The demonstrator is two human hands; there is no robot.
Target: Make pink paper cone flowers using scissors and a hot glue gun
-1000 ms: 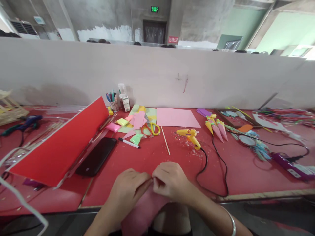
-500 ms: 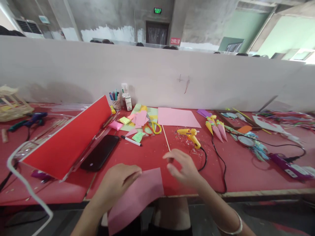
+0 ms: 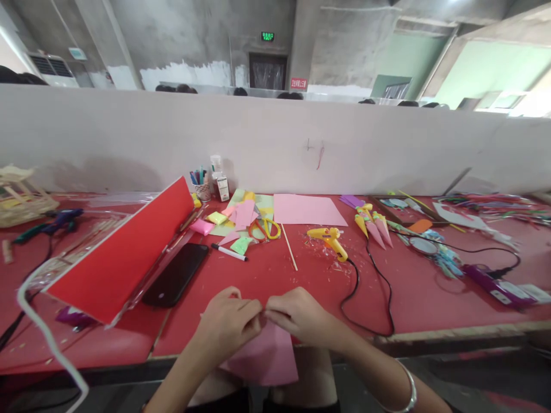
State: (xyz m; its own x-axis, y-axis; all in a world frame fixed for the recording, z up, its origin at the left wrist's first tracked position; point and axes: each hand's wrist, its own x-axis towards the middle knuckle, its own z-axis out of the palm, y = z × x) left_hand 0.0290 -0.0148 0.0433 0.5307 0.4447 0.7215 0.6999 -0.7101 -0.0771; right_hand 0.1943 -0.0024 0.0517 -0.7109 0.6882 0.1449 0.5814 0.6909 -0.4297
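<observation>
Both hands meet just over the near edge of the red tabletop (image 3: 258, 278), their fingertips almost touching. The left hand (image 3: 232, 321) is closed, thumb and fingers clamped on the top edge of a pink paper sheet (image 3: 269, 358). The right hand (image 3: 299, 312), with a silver-coloured bangle (image 3: 412, 394) on its forearm, pinches the same edge beside it; the exact contact of its fingertips is partly hidden. The sheet hangs at 6 o'clock from the hands, slightly curved, in front of the table edge and above the person's thighs.

Taking the hands as the centre of the dial, a thin wooden stick (image 3: 289, 248) lies just past 12 o'clock, and scissors (image 3: 266, 228) with orange and yellow handles lie at 12, against paper scraps. A yellow hot glue gun (image 3: 326, 234) rests on its side at 1 o'clock, with a larger pink sheet (image 3: 310, 210) beyond it. Pink and yellow paper cones (image 3: 375, 232) lie at 2. A capped black-and-white marker (image 3: 229, 252) is at 11. At 10 lies a black smartphone (image 3: 176, 275), just beside a tilted red board (image 3: 124, 258).
</observation>
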